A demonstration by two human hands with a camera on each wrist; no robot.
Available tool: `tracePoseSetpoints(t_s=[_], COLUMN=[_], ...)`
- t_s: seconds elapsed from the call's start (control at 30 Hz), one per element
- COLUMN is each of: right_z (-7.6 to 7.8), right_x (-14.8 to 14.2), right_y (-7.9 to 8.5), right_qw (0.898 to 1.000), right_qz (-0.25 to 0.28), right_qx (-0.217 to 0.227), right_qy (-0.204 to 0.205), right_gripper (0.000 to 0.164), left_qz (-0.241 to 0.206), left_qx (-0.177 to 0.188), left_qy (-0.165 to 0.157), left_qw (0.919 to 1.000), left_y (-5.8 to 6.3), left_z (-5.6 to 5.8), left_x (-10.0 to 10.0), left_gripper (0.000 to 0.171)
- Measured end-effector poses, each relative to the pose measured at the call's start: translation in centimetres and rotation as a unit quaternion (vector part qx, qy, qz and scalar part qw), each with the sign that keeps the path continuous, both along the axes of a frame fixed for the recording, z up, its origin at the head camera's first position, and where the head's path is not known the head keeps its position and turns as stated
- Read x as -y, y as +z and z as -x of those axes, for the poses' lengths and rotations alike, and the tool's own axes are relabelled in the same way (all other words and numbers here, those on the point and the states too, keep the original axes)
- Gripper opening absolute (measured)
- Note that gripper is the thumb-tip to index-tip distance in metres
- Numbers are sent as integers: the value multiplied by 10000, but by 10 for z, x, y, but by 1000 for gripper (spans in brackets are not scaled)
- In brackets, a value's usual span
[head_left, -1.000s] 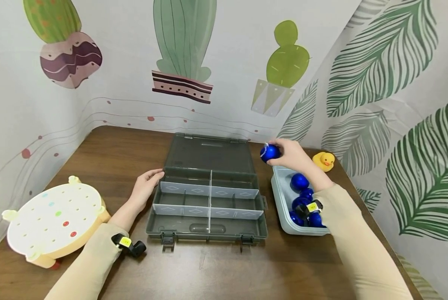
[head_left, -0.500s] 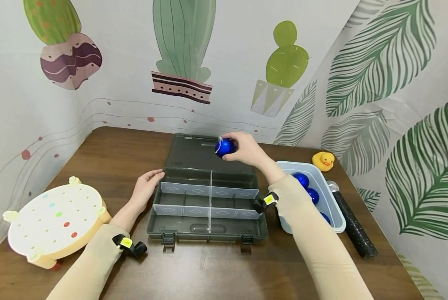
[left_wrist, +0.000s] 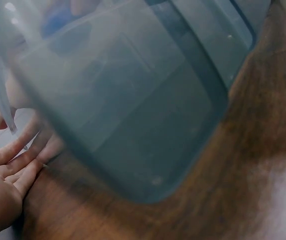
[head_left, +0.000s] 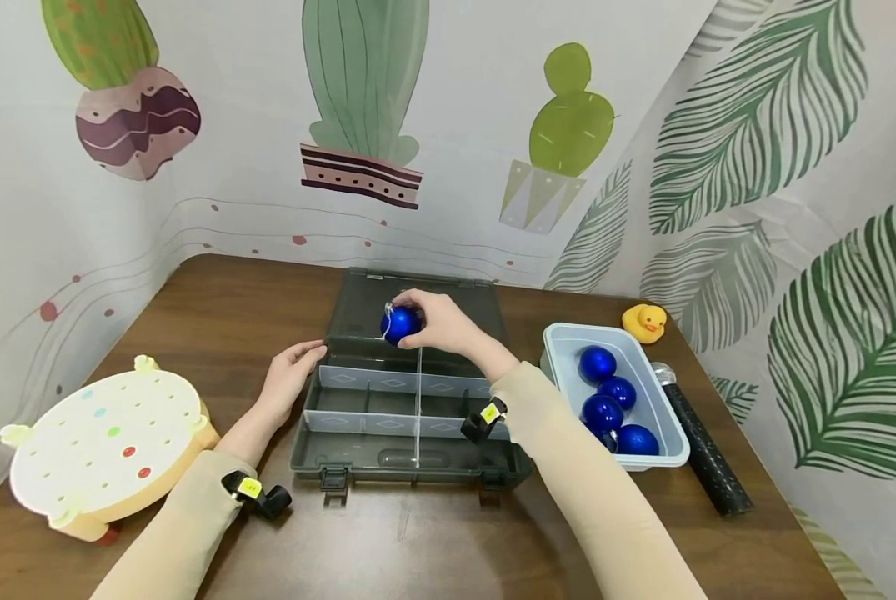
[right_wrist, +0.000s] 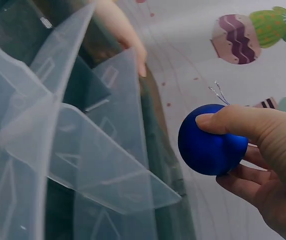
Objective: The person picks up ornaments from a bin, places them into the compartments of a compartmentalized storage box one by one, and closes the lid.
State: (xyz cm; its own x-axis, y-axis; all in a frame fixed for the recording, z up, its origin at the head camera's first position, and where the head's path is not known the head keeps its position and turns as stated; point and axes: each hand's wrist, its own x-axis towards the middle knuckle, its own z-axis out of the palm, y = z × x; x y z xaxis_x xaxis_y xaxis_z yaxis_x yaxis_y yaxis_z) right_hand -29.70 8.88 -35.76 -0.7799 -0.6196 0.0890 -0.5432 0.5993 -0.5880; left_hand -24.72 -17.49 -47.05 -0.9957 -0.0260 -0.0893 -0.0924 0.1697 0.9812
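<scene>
R hand (head_left: 443, 325): thumb + fingers curled round a blue ball (head_left: 400, 324), opened only as wide as the ball; we see a firm pinch in both head & R wrist views. Ball has a silvery loop (right_wrist: 218, 92) at its top, pointing away fr. the palm. We place the ball above the back part of the dark see-through box (head_left: 342, 452), approx. at the hinge line, mid-width; R wrist view shows it apart fr. the dividers (head_left: 368, 422). Exact ht. we can't tell.

L hand (head_left: 286, 379): relaxed, fingers loosely bent, fingertips at box's L side nr its back L corner; looks like light contact, no grip that we can make out.

Box sits nr middle of the brown wooden surface (head_left: 387, 554), lid (head_left: 365, 308) laid back twd the surface's far edge, two latches (head_left: 334, 481) on the side facing its near edge. Inside we count 6 compts.: 2 cols x 3 rows.

Twd surface's R edge: pale blue tub (head_left: 667, 400) w/ more blue balls (head_left: 598, 364); four plain to us, another partly hidden by the R sleeve (head_left: 568, 458). Just R of tub, a black rod (head_left: 706, 446) w/ silvery end, lying along the R edge. Yellow duck (head_left: 644, 323) nr far R corner. By surface's L edge: round cream board (head_left: 110, 442) w/ holes & coloured dots.
</scene>
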Motion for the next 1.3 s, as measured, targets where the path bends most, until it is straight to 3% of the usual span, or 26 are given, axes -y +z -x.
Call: tracePoseSetpoints(t_s=[0.4, 0.7, 0.97, 1.3], right_z=[-4, -3, -2, 0], right_x=[18, 25, 30, 32], right_y=[-15, -18, -22, -25], right_qw=[9990, 9976, 9964, 9960], right_qz=[-164, -504, -645, -634], right_qx=[363, 309, 289, 406], right_qy=[217, 373, 469, 471], right_gripper=[57, 56, 56, 58], left_qz=[7, -53, -17, -65], left_qx=[34, -326, 163, 159], left_qy=[87, 123, 97, 178], left_qw=[10000, 9994, 9998, 9997], left_y=[-1, -2, 3, 2], left_z=[2, 0, 2, 1], left_x=[-4, -3, -3, -1], left_gripper=[52, 57, 51, 51])
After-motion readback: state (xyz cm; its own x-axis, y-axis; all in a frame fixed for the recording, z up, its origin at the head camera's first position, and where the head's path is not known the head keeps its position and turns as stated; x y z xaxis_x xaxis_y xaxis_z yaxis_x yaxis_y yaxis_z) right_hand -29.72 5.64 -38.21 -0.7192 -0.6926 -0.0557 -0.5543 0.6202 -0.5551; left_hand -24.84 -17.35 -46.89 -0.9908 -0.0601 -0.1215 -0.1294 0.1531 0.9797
